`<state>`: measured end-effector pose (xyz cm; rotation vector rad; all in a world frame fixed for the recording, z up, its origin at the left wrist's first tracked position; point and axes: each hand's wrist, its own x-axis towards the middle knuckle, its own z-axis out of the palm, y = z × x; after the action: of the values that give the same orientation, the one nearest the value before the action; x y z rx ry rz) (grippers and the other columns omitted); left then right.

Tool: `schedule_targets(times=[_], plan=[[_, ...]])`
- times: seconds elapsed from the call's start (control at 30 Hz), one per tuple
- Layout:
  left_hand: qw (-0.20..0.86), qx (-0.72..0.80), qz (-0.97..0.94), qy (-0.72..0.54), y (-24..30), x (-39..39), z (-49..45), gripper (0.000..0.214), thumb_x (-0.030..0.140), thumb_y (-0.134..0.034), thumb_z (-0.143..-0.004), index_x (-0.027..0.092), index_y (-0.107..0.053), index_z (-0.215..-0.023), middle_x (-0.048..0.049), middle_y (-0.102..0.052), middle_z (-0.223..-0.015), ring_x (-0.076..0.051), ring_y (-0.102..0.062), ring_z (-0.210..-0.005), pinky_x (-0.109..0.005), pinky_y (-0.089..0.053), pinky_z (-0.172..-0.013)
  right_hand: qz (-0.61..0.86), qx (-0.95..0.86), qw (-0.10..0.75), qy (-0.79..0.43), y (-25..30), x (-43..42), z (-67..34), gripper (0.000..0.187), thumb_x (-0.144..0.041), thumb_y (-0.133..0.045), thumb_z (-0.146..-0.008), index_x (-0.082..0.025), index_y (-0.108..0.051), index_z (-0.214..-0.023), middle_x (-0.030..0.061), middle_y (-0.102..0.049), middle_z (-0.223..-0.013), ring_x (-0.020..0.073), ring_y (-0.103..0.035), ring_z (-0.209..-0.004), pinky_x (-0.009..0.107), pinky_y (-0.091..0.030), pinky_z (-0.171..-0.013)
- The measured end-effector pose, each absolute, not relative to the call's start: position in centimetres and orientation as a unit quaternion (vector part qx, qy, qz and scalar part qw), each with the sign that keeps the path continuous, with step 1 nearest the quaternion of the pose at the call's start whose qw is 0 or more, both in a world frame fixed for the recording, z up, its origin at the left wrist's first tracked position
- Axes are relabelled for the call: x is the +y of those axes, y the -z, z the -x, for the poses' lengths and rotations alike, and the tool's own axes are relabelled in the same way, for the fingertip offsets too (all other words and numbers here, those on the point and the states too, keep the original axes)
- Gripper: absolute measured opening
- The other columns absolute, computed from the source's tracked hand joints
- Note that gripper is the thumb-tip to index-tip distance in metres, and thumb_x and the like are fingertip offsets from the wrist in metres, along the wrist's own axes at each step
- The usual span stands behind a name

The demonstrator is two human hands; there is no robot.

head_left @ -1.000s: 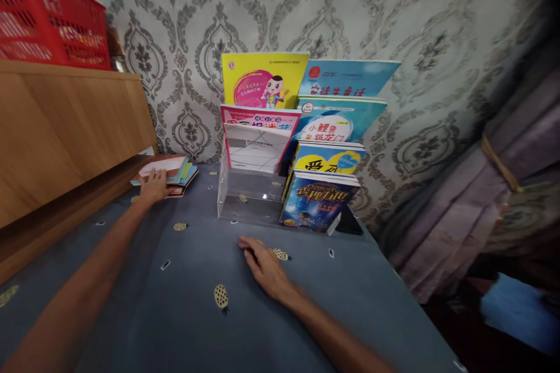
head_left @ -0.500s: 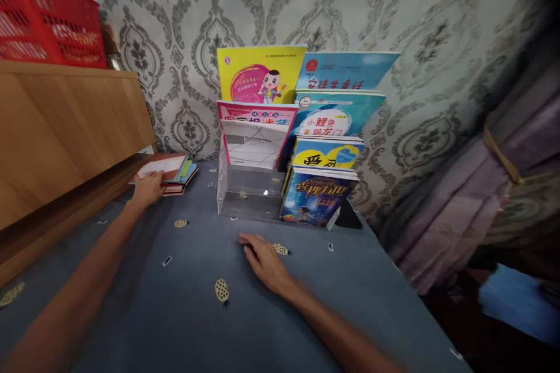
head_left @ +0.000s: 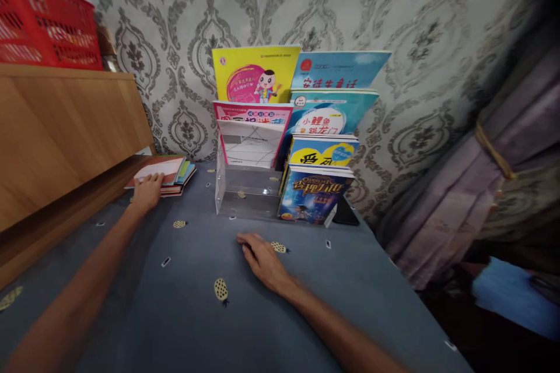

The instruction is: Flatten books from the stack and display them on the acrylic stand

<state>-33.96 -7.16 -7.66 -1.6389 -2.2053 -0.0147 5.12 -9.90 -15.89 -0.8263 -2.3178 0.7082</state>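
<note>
My left hand (head_left: 146, 192) reaches far out and lies with its fingers on the near edge of a flat stack of thin books (head_left: 168, 172) at the back left. Whether it grips the top book I cannot see. My right hand (head_left: 262, 256) rests palm down, fingers stretched, on the blue-grey cloth (head_left: 196, 315) in front of a clear acrylic tiered book stand (head_left: 245, 192). The stand holds several children's books: a yellow one (head_left: 256, 73) and a light blue one (head_left: 339, 70) at the back, a dark starry one (head_left: 312, 197) in the front right slot. The front left slot holds nothing.
A wooden cabinet (head_left: 56, 134) runs along the left, with a red plastic basket (head_left: 41, 26) on top. Patterned wallpaper stands behind the stand. A purple curtain (head_left: 472, 180) hangs at the right, beyond the cloth's edge.
The view has shifted slightly, so everything sits a little further left and higher. My left hand has slid a touch nearer on the book stack. My right hand has stayed put.
</note>
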Motion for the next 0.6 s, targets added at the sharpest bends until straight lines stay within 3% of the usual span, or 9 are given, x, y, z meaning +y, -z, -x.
schedule_targets(times=[0.27,0.6], plan=[[0.201,-0.766,0.610,-0.024,7.9,-10.1,32.1,0.054,0.008,-0.033,-0.089,0.008,-0.051,-0.140,-0.0235,-0.059,-0.139,-0.037,-0.056,-0.126,-0.055,-0.042,-0.099,0.286,-0.872,0.303,-0.257,16.1,-9.7,-5.2,0.036,-0.013,-0.045,-0.097,-0.021,-0.063,-0.127,0.0108,-0.070,-0.117,0.0235,-0.063,-0.111,0.042,-0.051,-0.100],[0.216,-0.743,0.628,-0.085,10.2,-14.4,28.5,0.057,0.005,-0.040,-0.086,0.013,-0.052,-0.141,-0.0189,-0.061,-0.138,-0.034,-0.061,-0.117,-0.050,-0.042,-0.096,0.284,-0.872,0.304,-0.258,16.1,-9.6,-5.1,0.033,-0.013,-0.045,-0.097,-0.019,-0.064,-0.124,0.0116,-0.070,-0.115,0.0237,-0.063,-0.112,0.042,-0.052,-0.099]])
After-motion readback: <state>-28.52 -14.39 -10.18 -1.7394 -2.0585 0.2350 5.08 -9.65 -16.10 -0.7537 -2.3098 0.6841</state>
